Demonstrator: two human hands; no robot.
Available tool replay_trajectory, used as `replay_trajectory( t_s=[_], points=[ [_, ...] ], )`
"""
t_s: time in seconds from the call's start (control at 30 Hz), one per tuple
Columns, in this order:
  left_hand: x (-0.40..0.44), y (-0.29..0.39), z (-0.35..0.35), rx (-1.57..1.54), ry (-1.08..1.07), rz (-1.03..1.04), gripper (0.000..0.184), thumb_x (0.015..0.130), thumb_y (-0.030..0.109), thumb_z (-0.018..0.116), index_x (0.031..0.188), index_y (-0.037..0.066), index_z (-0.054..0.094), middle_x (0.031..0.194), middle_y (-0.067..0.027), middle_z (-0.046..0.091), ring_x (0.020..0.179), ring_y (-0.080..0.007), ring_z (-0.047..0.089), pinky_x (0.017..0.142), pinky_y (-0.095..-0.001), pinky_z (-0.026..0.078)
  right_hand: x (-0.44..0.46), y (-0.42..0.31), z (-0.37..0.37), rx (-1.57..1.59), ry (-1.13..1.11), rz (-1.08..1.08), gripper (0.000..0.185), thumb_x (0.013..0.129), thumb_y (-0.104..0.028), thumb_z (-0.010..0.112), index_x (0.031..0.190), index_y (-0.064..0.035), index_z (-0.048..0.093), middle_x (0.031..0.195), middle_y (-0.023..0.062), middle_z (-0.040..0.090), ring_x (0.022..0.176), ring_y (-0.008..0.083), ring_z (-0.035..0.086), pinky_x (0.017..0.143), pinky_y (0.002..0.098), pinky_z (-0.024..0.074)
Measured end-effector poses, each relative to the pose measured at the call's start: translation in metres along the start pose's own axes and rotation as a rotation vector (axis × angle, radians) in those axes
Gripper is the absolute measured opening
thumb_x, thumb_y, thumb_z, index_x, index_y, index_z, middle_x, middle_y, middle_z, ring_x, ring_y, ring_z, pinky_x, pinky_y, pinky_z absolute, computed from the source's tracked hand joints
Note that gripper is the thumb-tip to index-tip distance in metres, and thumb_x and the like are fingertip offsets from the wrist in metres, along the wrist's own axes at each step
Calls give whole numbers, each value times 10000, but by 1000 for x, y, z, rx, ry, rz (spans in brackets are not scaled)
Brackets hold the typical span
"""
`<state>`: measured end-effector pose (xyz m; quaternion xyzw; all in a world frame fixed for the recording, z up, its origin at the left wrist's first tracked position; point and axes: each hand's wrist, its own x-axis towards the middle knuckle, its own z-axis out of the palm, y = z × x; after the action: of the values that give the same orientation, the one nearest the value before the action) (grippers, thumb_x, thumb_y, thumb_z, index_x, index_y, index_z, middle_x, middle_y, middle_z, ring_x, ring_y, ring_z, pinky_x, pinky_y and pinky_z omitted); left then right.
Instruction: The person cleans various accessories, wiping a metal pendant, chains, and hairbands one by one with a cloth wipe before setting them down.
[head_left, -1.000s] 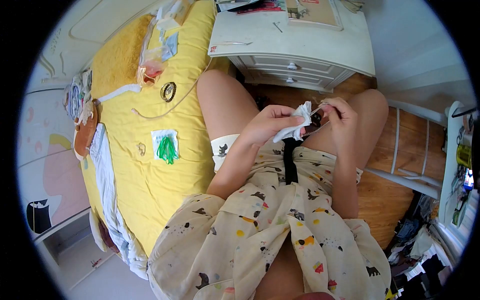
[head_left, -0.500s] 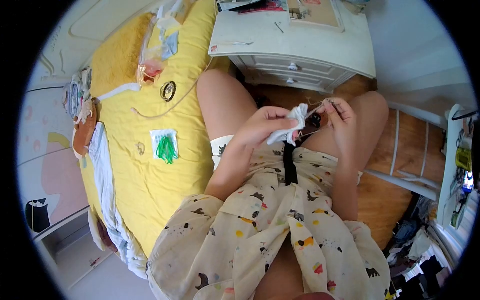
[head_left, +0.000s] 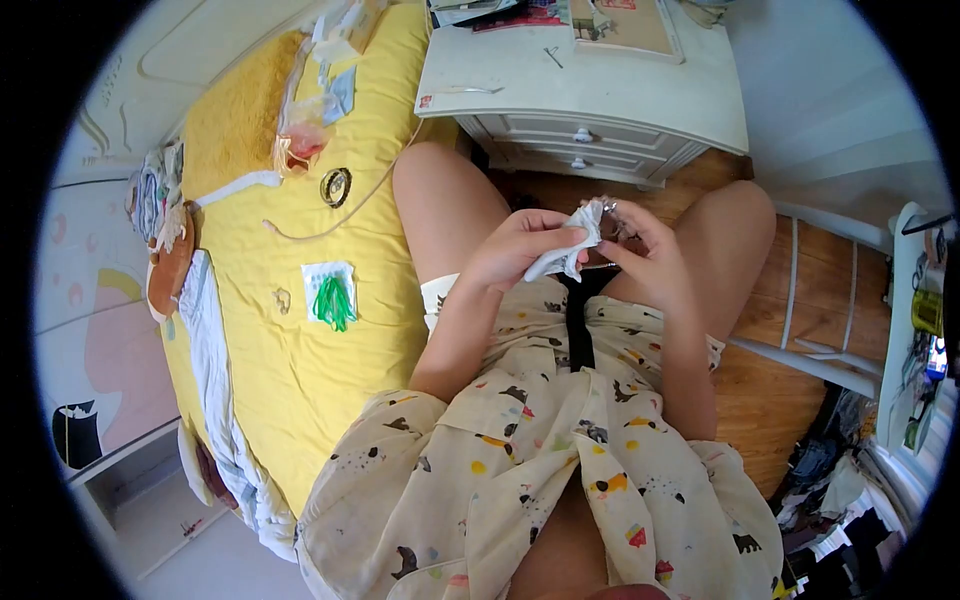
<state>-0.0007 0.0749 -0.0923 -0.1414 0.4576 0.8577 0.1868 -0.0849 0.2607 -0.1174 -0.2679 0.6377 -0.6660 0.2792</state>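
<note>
Item: white cloth, crumpled, held above the lap, just inside the left thigh. Thumb of the left hand pressed on top, its fingers closed beneath; cloth pinched between.

Item: strand, thin and silvery, perhaps a chain. Caught at the curled fingers of the right hand, thumb against the cloth's edge. A fine length shows below, between the hands. Its far end and any clasp: cannot tell.

Risk, slipping: the strand offers little to grip. A loose pinch on either side could let it slide out and drop between the thighs to the floor, where a thin, pale thing would be hard to find.

Risk, snagging: the cloth is bunched close around the fingertips. A link or clasp might hook a fold; a sharp pull could then kink or part the strand.

Risk, tangling: slack between the hands may loop over itself if they close together.

Held in reserve, on the bed: green bands on a white packet, near the edge beside the left thigh; black ring, farther up; cord, trailing to the edge by the left knee, where a shifting leg might drag it.
</note>
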Motion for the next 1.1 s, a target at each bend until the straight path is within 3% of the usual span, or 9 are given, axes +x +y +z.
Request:
replay_trajectory(
  t_s=[0.1,0.13,0.33,0.43,0.63,0.73,0.83,0.93,1.1],
  points=[
    [2,-1,4,-22,17,7,206,845,160,625,934,-25,634,800,-74,658,695,-113,621,649,-226,490,-2,13,4,67,1,182,262,800,-20,608,1062,-10,592,949,37,648,837,138,607,702,242,455],
    [2,-2,5,-33,22,10,206,846,161,624,934,-25,636,802,-74,658,697,-113,621,649,-226,490,-2,15,8,3,92,106,173,808,-12,577,974,16,615,834,62,662,724,141,621,641,248,471],
    [11,-18,2,-10,-28,1,200,858,169,610,939,-14,627,809,-63,651,718,-115,615,672,-237,484,2,-8,9,-400,382,10,141,804,15,546,920,31,624,812,155,659,711,208,650,651,276,493],
    [12,-19,10,-26,-44,-23,187,864,167,602,928,-8,622,805,-56,646,721,-115,612,680,-239,483,4,-3,11,-460,523,-173,145,804,21,536,915,29,630,819,151,665,725,230,656,664,292,501],
    [20,-28,18,-25,-59,-29,180,863,154,602,915,-18,619,793,-58,644,709,-111,610,669,-229,483,9,10,0,-383,615,-78,146,812,31,519,897,36,638,816,128,675,669,178,646,608,266,493],
    [18,-26,22,-16,-53,-31,178,862,150,604,913,-20,619,786,-60,645,705,-111,611,668,-227,482,8,9,-4,-144,643,145,142,831,31,506,885,34,637,822,100,680,602,112,603,539,228,462],
    [16,-23,23,-30,-44,-29,177,859,150,607,914,-17,620,785,-62,645,706,-111,611,667,-224,480,7,23,-12,155,497,111,142,847,32,500,919,22,623,848,77,679,591,64,563,493,200,428],
    [11,-17,18,-18,-23,13,180,856,154,610,919,-14,621,788,-64,646,701,-111,611,660,-222,480,8,27,-20,193,307,76,166,833,54,527,980,16,595,935,92,666,674,82,586,547,197,454],
    [8,-11,7,14,51,42,207,846,152,618,925,-39,625,786,-69,652,684,-105,611,638,-221,478,6,19,-17,152,206,20,295,775,90,594,1057,6,565,1082,104,615,825,102,589,684,216,479]
  ],
)
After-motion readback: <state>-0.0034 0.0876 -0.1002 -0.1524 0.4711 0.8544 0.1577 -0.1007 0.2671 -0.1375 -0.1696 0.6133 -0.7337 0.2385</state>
